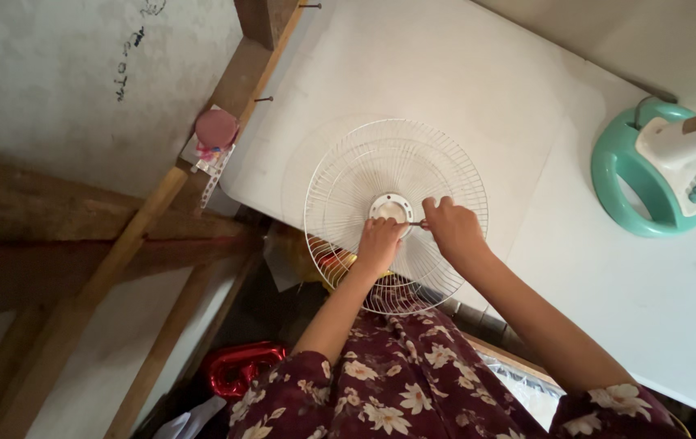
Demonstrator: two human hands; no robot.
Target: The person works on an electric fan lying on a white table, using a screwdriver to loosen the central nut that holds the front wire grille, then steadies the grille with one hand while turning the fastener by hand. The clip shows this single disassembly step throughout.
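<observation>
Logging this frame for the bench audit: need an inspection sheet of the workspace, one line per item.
Surface: white table, mostly bare.
Job's things: white wire fan guard lying flat, overhanging the table's near edge; white hub ring at its centre.
Clutter: teal fan base with white stem at the far right.
Grips: left hand on the guard by the hub; right hand pinches a thin tool at the hub.
Cables: nothing seen.
Surroundings: wooden beams, pink jar, red shiny object below.

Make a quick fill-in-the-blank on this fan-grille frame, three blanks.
1. Both hands meet at the ____ of the white wire fan guard.
2. The right hand holds a thin ____.
3. The fan base at the table's right is ____ and white.

Missing words: centre; tool; green
</observation>
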